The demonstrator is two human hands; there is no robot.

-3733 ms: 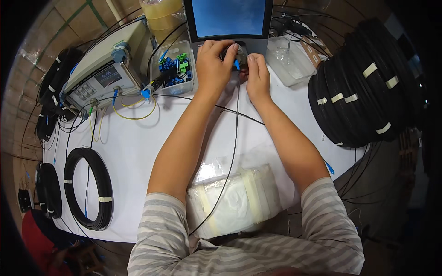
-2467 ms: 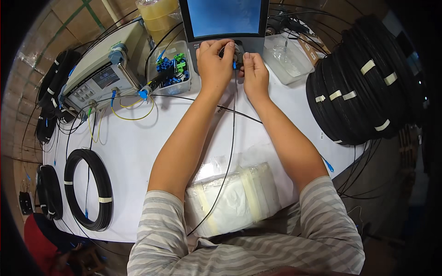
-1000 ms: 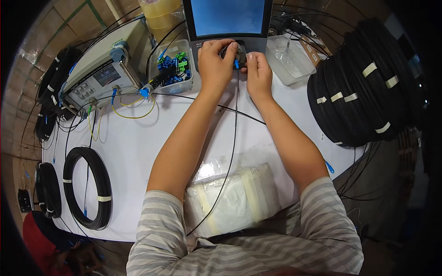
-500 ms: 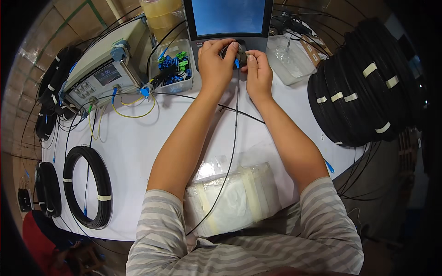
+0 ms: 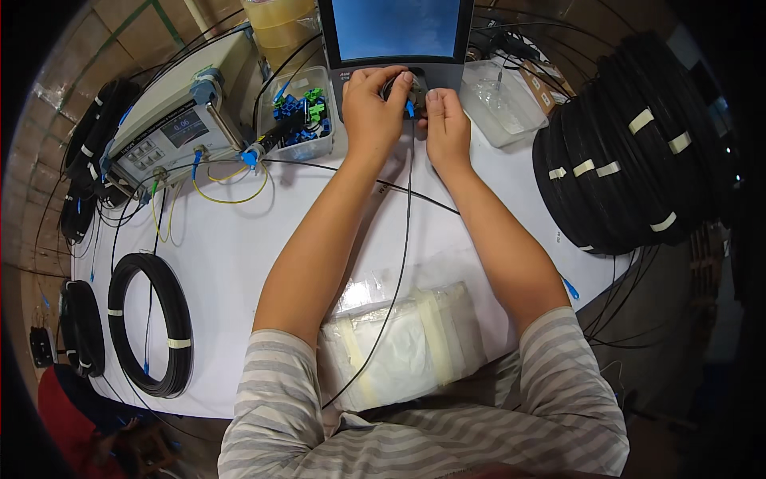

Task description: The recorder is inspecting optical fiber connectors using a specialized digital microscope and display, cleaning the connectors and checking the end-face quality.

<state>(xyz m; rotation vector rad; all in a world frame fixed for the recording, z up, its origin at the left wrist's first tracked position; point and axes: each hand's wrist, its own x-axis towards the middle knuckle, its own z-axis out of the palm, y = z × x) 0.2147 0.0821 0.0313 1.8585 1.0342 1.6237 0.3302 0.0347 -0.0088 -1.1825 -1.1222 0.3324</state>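
Left hand, right hand pinch blue connector below screen

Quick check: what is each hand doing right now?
Left hand: closed on a dark round part at the monitor base.
Right hand: fingers pinch the blue connector.

Around the one screen unit: two clear tubs, one grey meter to its left, one taped white packet below, two hands.
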